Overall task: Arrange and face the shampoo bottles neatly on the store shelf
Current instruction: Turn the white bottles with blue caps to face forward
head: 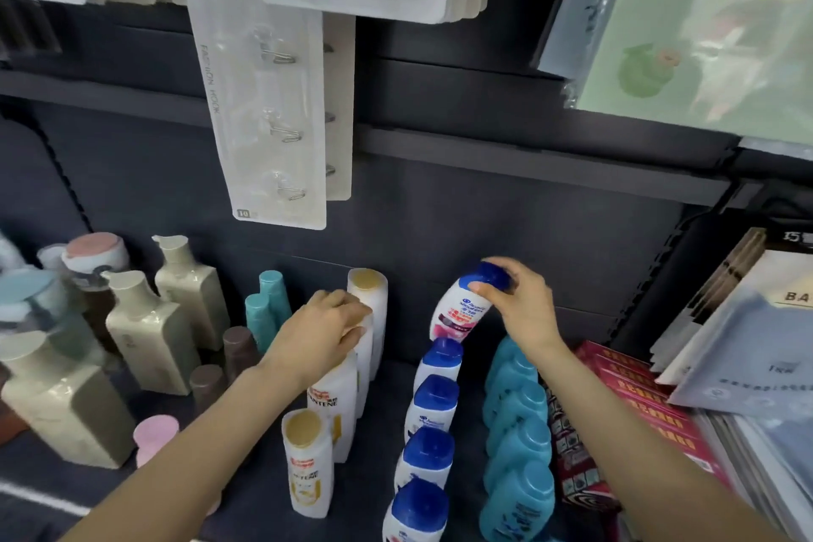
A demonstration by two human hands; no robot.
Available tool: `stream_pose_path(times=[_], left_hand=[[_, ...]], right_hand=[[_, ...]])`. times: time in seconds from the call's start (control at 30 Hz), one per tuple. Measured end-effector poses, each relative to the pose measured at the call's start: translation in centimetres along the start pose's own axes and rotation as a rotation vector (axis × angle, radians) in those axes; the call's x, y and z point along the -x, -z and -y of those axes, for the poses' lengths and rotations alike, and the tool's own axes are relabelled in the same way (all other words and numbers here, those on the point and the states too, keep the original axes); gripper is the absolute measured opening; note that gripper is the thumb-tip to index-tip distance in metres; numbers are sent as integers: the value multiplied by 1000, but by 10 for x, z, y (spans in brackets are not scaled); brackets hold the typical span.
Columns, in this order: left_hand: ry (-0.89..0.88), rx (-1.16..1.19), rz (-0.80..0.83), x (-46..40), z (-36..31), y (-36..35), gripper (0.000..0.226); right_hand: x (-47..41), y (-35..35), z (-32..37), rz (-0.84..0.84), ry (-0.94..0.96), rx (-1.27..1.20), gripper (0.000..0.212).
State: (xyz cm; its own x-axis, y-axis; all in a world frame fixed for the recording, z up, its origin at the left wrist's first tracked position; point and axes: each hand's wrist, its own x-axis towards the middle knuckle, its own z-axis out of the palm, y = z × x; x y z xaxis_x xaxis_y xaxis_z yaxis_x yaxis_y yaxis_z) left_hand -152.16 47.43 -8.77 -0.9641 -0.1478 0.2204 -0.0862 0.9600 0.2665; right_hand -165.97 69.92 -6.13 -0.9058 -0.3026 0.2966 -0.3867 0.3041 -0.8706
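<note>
On the dark shelf (387,387) in front of me the shampoo bottles stand in rows running from front to back. My right hand (521,304) pinches the blue cap of a white bottle (462,306) at the far end of the blue-capped row (429,431); the bottle is tilted, its cap leaning to the right, and whether its base touches the shelf I cannot tell. The four bottles in front of it stand upright, one just behind the other. My left hand (325,326) rests on top of a white Pantene bottle (334,400) in the gold-capped row, fingers curled over its cap, which is hidden beneath them. Another gold-capped bottle (369,308) stands just behind my fingers, and one more (305,462) near the front edge. To the right of the blue-capped row stands a line of all-blue bottles (517,444), close together. Left of my arm are beige square bottles (149,330), two teal bottles (268,308) and brown caps (237,348). Red boxes (633,405) lie at the right, and a hook pack (268,110) hangs above.
</note>
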Motion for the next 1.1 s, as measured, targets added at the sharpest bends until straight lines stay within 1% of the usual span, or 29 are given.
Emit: stream_pose_path(times=[0.07, 0.2, 0.3, 0.43, 0.53, 0.67, 0.9, 1.1], left_hand=[[-5, -7, 3, 0, 2, -1, 32], [-26, 3, 8, 1, 5, -2, 35], [-29, 27, 20, 3, 5, -3, 38], [-32, 40, -3, 3, 6, -5, 37], [-30, 30, 4, 1, 6, -5, 37], [-23, 11, 24, 1, 6, -4, 38], [-26, -13, 23, 3, 5, -3, 39], [-15, -23, 23, 3, 4, -3, 39]], right_hand=[[-4, -8, -10, 50, -22, 81, 32], [-8, -22, -29, 124, -57, 193, 41], [-11, -29, -35, 189, -63, 257, 40], [-14, -34, -45, 359, -107, 353, 40], [-16, -35, -53, 415, -136, 376, 39], [-13, -38, -56, 421, -144, 382, 40], [-10, -48, -58, 305, -120, 349, 42], [-12, -52, -58, 306, -103, 400, 46]])
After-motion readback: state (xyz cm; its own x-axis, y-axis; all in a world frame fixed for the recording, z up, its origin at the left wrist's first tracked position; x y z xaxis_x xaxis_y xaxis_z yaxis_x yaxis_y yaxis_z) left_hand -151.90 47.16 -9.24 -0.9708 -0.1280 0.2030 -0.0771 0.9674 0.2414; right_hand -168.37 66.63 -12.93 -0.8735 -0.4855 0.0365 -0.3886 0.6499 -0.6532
